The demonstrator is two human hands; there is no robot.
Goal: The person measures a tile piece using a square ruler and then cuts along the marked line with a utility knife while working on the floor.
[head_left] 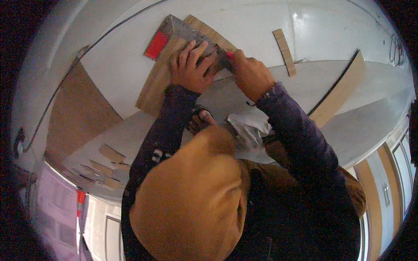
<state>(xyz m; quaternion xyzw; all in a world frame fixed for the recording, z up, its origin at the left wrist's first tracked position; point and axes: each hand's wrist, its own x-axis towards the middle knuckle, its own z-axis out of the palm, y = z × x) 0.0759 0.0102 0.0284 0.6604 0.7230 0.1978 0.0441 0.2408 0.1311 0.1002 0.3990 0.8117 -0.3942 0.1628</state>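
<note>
Plank (pixel 152 89) on floor (pixel 248 30), square (pixel 186 33) across it. Left hand (pixel 191 67) — fingers spread, pressing square; right hand (pixel 252 75) — curled round red tool (pixel 230 55). Plank probably light, stiff; grip edges. Square likely slippery.

- A pale grey-white floor (pixel 257 19) spreads beneath everything, its far part whiter, its nearer part greyer.
- A glossy patch of light (pixel 297 16) shines near the floor's far edge.
- A thin dark cable (pixel 104 35) curves along its left edge; thin wire (pixel 396 50) lies looped by its far right corner.
- Past the near left corner: a purplish panelled surface (pixel 56 202) and a whitish wall (pixel 101 217).
- Past the near right corner: tan-and-pale panelling (pixel 376 174) with a handle (pixel 385 189), beside a bright, framed window-like pane (pixel 401 156).
</note>
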